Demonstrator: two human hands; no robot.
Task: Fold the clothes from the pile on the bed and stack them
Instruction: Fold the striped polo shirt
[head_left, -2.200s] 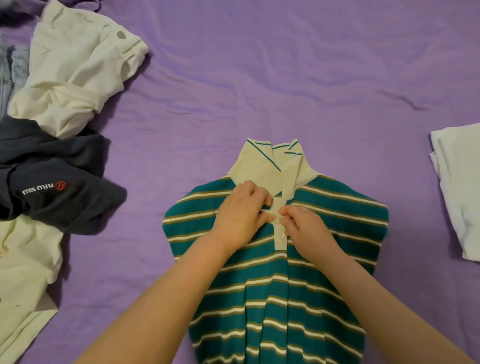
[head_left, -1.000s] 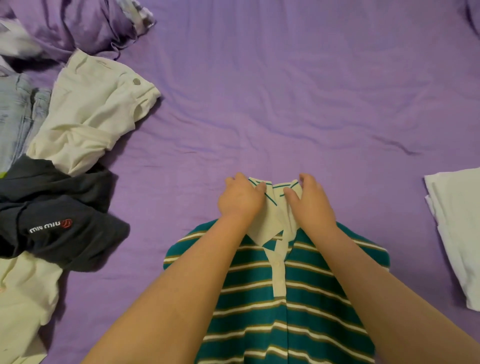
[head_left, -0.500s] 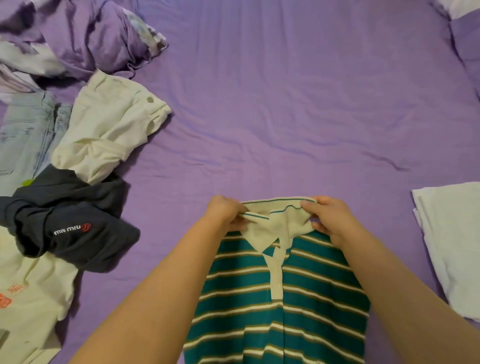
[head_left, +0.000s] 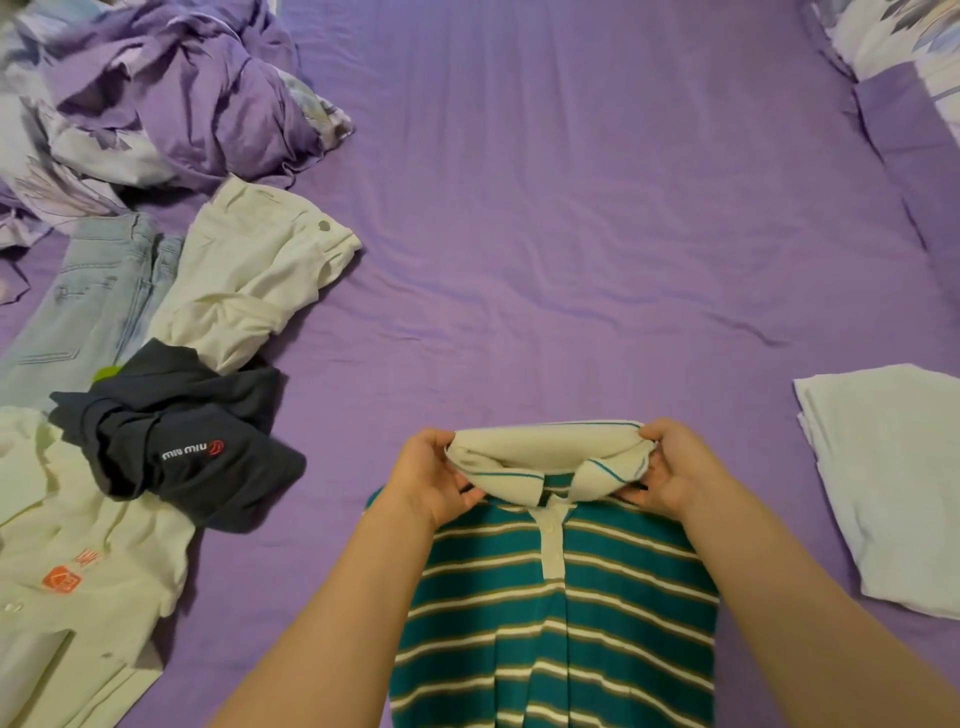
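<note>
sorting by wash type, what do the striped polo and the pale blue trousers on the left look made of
Striped polo: looks like soft matte knit, probably cotton; ribbed cream collar, limp drape.
Pale blue trousers: looks like faded denim; visible seam stitching and washed-out patches. Fibre content can't be confirmed.

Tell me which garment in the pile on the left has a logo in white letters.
The dark navy garment, lying crumpled between the cream trousers and the cream shirt with orange print. It alone is dark and carries white lettering with a red mark.
</note>
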